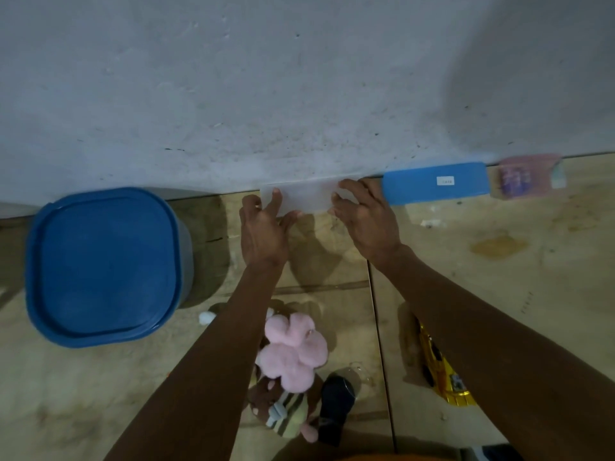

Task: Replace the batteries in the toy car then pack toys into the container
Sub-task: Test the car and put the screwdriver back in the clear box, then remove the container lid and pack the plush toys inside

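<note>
Both hands are out at twelve o'clock, right up against the wall, and they've got hold of a pale translucent box (301,198) that sits on the tabletop (499,277) where it meets the wall. The left hand (263,232) has its grip spread over the box's left end, fingers fanned on top and thumb at the near edge. The right hand (366,221) takes the right end the same way, fingers draped across the top. Just beside it at one o'clock lies a blue lid (436,183), touching or nearly touching the box, and past that a blurred pink packet (529,174); I can't make out what it holds.

So where are we? My read is the battery step, at its very opening: fetching the small box, which may well hold the batteries, though its contents are too washed out to tell. The next move calls for drawing it back toward six o'clock with an even pull from both ends so it doesn't tip.

The toy car (442,374) waits at five o'clock, yellow with dark panels, lying on the tabletop partly under the right forearm, untouched. At six o'clock sit a pink plush (293,351), a striped brown plush (283,410) touching it, and a dark object (336,404). The big blue container (103,264) stands at nine o'clock, lid on, so packing looks well off yet.
</note>
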### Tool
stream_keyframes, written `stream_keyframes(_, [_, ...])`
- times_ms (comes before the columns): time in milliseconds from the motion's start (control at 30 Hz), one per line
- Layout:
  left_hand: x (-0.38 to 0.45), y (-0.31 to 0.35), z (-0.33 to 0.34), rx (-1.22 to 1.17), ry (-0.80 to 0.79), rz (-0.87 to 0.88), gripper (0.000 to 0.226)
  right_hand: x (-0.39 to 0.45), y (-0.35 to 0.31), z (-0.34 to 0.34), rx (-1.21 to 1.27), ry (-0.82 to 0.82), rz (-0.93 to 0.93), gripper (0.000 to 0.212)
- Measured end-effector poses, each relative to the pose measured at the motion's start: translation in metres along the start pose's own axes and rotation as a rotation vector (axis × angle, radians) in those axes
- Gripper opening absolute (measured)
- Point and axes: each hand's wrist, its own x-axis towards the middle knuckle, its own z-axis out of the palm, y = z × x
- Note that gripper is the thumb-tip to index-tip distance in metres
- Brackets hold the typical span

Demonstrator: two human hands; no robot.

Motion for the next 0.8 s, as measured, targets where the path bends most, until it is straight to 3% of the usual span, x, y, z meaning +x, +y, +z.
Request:
stream_keyframes(233, [0.001, 0.012, -0.013, 0.172, -0.092, -0.065, 0.053, 0.007, -0.027, -0.021, -0.114, -0.167, 0.133, 0.025])
stream_keyframes(400, [-0.016, 0.023, -0.028, 0.194, -0.215, -0.088, 0.062, 0.005, -0.032, -0.046, 0.134, -0.386, 0.232, 0.051])
stream_keyframes(633, [-0.117, 0.018, -0.049, -0.065, 0.058, 0.023, 0.054, -0.078, -0.063, -0.087, 0.575, -0.140, 0.291, 0.040])
stream_keyframes(800, [-0.214, 0.000, -0.078, -0.133, 0.170, -0.034, 0.044, -0.131, -0.112, -0.092, 0.709, -0.198, 0.281, 0.038])
